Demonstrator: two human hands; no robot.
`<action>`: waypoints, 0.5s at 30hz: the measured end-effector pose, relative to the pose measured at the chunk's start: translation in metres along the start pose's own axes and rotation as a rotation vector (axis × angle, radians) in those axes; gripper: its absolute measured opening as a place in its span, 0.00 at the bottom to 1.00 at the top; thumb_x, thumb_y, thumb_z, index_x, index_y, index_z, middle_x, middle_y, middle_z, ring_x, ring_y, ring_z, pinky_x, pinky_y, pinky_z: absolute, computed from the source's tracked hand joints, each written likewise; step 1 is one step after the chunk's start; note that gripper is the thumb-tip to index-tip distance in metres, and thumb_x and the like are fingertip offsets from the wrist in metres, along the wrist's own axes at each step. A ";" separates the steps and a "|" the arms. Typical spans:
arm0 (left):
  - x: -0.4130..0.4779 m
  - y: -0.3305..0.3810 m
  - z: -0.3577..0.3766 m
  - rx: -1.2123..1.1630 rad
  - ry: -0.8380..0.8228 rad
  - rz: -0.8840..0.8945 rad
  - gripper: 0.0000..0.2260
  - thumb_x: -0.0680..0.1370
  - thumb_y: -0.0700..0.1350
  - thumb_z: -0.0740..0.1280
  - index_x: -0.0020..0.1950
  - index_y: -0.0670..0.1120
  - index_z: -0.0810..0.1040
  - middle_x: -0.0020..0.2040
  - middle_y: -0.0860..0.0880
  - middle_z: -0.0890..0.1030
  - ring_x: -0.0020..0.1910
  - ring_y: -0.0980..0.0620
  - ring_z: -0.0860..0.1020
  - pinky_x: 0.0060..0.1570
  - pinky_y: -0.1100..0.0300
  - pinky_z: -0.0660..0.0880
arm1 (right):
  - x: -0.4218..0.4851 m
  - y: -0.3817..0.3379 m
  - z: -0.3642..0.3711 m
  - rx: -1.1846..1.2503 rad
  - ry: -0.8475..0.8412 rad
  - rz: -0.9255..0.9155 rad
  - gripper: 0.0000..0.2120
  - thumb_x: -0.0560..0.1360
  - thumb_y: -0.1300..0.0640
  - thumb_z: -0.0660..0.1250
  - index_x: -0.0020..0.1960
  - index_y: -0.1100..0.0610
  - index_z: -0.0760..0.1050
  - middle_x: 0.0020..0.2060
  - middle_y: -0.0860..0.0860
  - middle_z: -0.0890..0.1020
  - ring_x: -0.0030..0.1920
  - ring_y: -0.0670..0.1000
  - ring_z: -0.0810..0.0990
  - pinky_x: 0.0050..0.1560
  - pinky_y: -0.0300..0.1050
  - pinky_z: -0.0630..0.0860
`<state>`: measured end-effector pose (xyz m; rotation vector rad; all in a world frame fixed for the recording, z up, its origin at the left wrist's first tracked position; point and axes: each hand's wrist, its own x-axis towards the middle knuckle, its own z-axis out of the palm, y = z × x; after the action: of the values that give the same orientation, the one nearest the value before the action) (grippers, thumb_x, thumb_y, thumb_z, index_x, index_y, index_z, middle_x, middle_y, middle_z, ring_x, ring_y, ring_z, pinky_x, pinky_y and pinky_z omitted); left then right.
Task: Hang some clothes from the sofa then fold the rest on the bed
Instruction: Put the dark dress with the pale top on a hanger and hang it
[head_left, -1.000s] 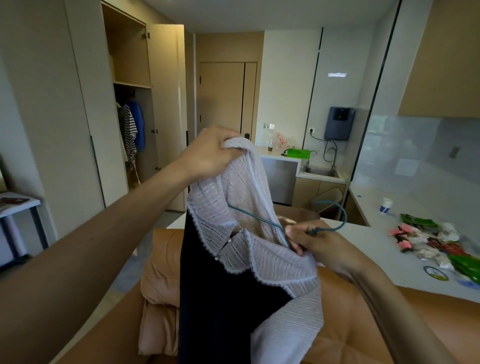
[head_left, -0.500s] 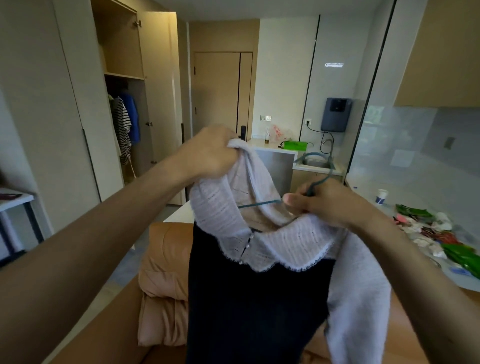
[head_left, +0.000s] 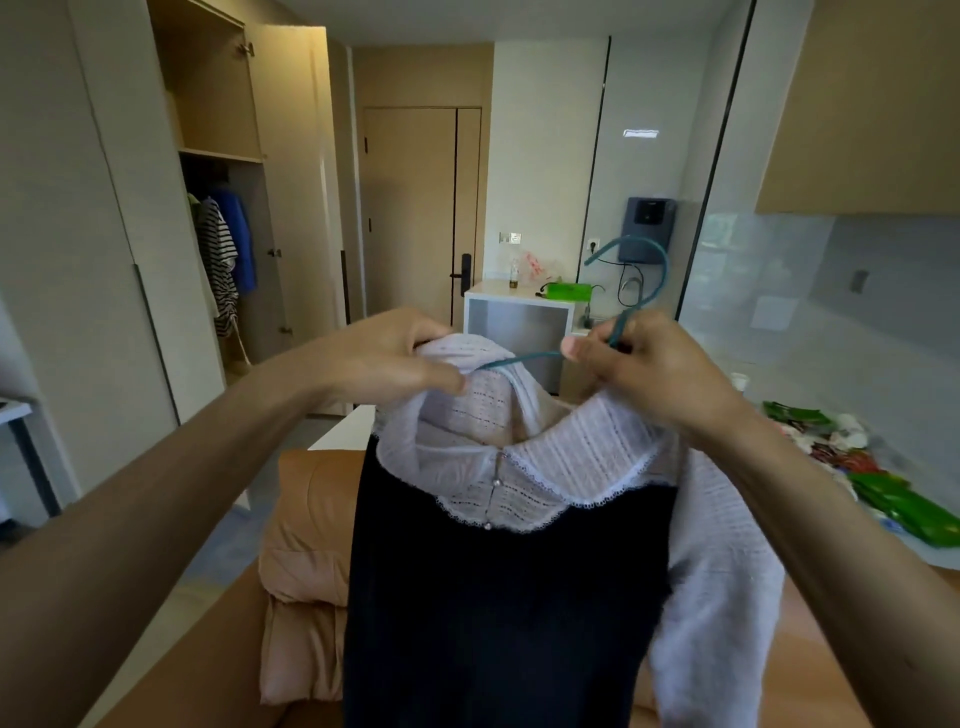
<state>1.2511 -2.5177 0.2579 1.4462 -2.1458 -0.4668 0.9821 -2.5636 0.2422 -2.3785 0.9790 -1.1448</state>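
A person is holding a navy dress (head_left: 509, 597) with a white knitted collar up at chest height, over a tan leather sofa (head_left: 311, 519), and is fitting a teal wire hanger (head_left: 640, 270) into its neck. The left hand (head_left: 395, 358) is gripping the collar's left shoulder, fingers curled round a bunch of the white knit. The hanger's left arm is running under that knit and vanishing into the fabric. The neck opening is gaping between the two hands. The hanger's hook is standing free above the right hand (head_left: 649, 369), which is pinching the wire just below the hook between thumb and curled fingers while resting on the collar's right shoulder. The dress's dark body is hanging straight down past the bottom of the frame, with a white sleeve trailing beside it under the right forearm.

At the far left, the corner of a small table (head_left: 15, 410) is edging into view. A strip of pale floor (head_left: 223, 545) is showing between the sofa and a wardrobe (head_left: 218, 104), whose door is standing open on a striped top (head_left: 218, 260) and a blue garment (head_left: 240, 234) hanging side by side. Beyond the hands, a closed door (head_left: 410, 208), a white cabinet (head_left: 519, 312) and a dark wall-mounted unit (head_left: 647, 228) are lining the back of the room. On the right, a pale counter (head_left: 810, 374) is running along the wall, carrying a paper cup (head_left: 740, 382) and a scatter of green and red packets (head_left: 904, 504).
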 end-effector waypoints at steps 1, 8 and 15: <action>-0.001 0.000 -0.001 0.003 -0.009 0.049 0.23 0.68 0.59 0.70 0.49 0.40 0.81 0.49 0.37 0.78 0.48 0.36 0.78 0.43 0.47 0.72 | -0.001 -0.002 -0.003 -0.004 0.021 -0.005 0.25 0.81 0.51 0.67 0.28 0.55 0.65 0.23 0.47 0.63 0.24 0.46 0.61 0.29 0.42 0.59; -0.002 -0.003 -0.008 -0.167 0.077 0.239 0.07 0.83 0.45 0.64 0.53 0.45 0.81 0.46 0.51 0.82 0.47 0.53 0.80 0.46 0.61 0.76 | -0.007 -0.016 -0.032 -0.032 0.088 -0.018 0.24 0.80 0.51 0.68 0.28 0.56 0.68 0.21 0.43 0.64 0.23 0.44 0.61 0.25 0.36 0.58; 0.013 0.005 -0.004 -0.014 0.530 0.248 0.08 0.81 0.44 0.67 0.45 0.41 0.78 0.40 0.42 0.79 0.41 0.42 0.78 0.40 0.55 0.70 | -0.022 -0.008 -0.038 -0.281 -0.125 0.071 0.20 0.78 0.50 0.70 0.33 0.61 0.77 0.22 0.47 0.69 0.23 0.44 0.65 0.26 0.38 0.61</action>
<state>1.2452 -2.5276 0.2667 1.1162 -1.8441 -0.0002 0.9465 -2.5425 0.2581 -2.5697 1.2398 -0.8694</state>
